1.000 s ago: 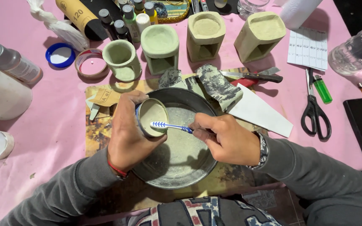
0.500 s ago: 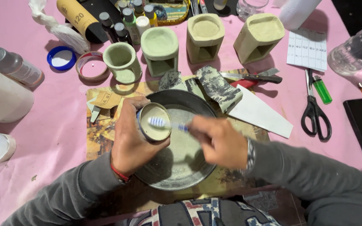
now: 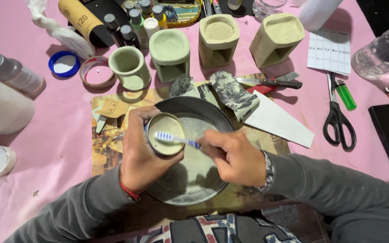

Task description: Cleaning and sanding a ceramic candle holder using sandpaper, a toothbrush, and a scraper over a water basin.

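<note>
The left hand [image 3: 142, 155] is curled tight around a small round cup [image 3: 165, 134] above the metal pan [image 3: 203, 180] — the right hand [image 3: 235, 157], fisted on a toothbrush [image 3: 174, 138], lays its bristles on the cup's rim.

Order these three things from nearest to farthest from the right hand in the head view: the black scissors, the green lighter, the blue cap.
From the right hand:
1. Black scissors, to its right.
2. Green lighter, just beyond the scissors, upper right.
3. Blue cap, far upper left.

Toothbrush [image 3: 176, 138] on cup [image 3: 165, 134] over pan [image 3: 203, 108].
</note>
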